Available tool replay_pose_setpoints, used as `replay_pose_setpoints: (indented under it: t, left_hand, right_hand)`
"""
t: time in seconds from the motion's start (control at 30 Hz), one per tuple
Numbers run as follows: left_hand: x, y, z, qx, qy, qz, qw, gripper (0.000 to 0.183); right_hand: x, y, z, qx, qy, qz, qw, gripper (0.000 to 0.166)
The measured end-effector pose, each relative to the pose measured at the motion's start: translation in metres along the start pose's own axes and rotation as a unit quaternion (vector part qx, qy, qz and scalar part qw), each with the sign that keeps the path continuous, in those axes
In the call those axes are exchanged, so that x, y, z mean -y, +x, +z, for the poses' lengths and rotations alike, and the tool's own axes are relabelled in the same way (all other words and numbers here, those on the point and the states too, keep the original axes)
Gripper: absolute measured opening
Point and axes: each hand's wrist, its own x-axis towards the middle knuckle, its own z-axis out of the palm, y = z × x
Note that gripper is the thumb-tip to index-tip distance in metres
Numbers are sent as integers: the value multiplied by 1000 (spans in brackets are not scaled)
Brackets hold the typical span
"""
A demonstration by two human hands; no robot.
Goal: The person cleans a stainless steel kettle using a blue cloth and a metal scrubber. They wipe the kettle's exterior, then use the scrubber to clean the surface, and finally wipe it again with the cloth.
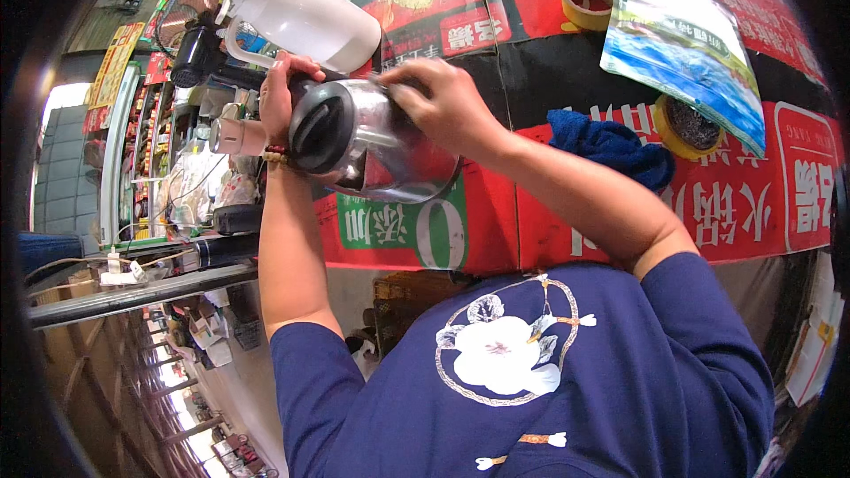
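Observation:
A kettle [398,169] with a shiny, see-through-looking body and a black lid [322,127] is tipped, its lid facing left. My left hand [284,86] grips the black part by the lid, and a beaded bracelet circles that wrist. Against the upper side of the body rest the curled fingers of my right hand [441,103]. Those fingers are blurred, and whether anything lies under them is hidden. Just beyond the kettle is a large white jug [319,20] with a loop handle. To the right, a crumpled dark blue cloth [607,146] lies near my right forearm.
The table cover [724,212] is red and black and printed. A blue-and-white pouch [684,46] partly overlaps a tape roll [690,129]; another tape roll [588,3] sits behind. A fan [189,20] and a beige cylinder [236,136] stand left, above a power strip [123,272].

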Motion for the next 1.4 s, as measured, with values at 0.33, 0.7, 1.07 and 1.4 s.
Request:
replay_pose_setpoints:
  t: [0.33,0.7,1.07,1.4]
  left_hand:
    - [5,5,1,24,23,34,999,45]
    - [4,-2,-2,-29,-40,-40,998,44]
    - [-1,-4,-3,-6,-24,-48,999,43]
    - [11,8,-3,36,-69,-30,997,40]
  right_hand:
    - [-48,-22,-5,17,54,227,972,23]
    - [8,10,13,-29,15,11,999,18]
    - [-43,-66,0,6,-78,145,986,29]
    - [-76,19,9,126,40,311,941,51]
